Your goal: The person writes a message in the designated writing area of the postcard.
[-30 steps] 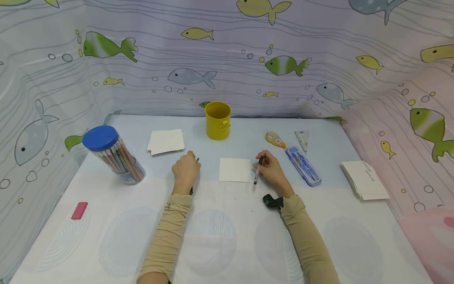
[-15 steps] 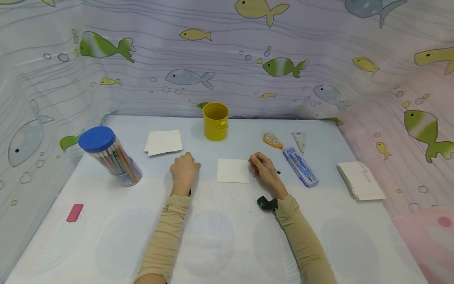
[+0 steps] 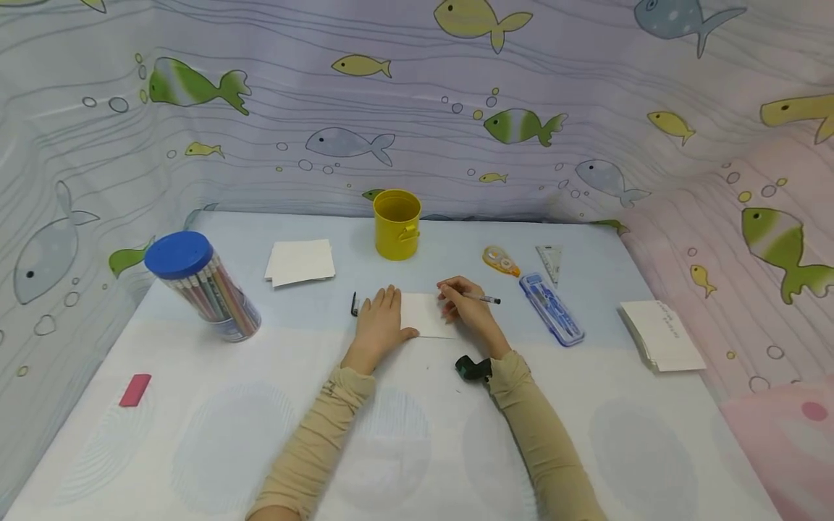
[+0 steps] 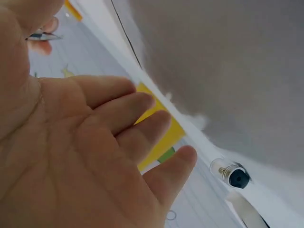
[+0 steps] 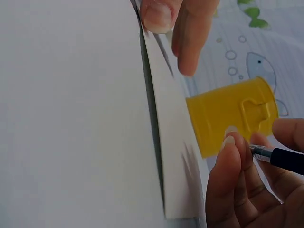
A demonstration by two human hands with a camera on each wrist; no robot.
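A square white card [image 3: 423,317] lies on the table in front of the person. The left hand [image 3: 379,322] rests over its left side with straight fingers, the thumb reaching onto the card; the left wrist view shows the palm holding nothing. Above the card's right side, the right hand [image 3: 470,310] pinches a clear-barrelled pen [image 3: 490,299] with a dark end. In the right wrist view the pen [image 5: 280,159] sits between thumb and fingers, beside the card [image 5: 175,152]. Left of the left hand is a clear pen cap with a black part [image 3: 355,305].
A yellow bucket [image 3: 397,235] stands at the back. A blue-lidded pencil jar [image 3: 208,293], a stack of white cards [image 3: 301,262] and a red eraser [image 3: 135,390] are to the left. Correction tape [image 3: 500,259], a set square [image 3: 551,260], a blue case [image 3: 552,310] and another card stack [image 3: 663,336] are to the right.
The left hand has let go of the pen cap, moved right and spread onto the card. The right hand has moved left over the card, its pen turned from near upright to sideways.
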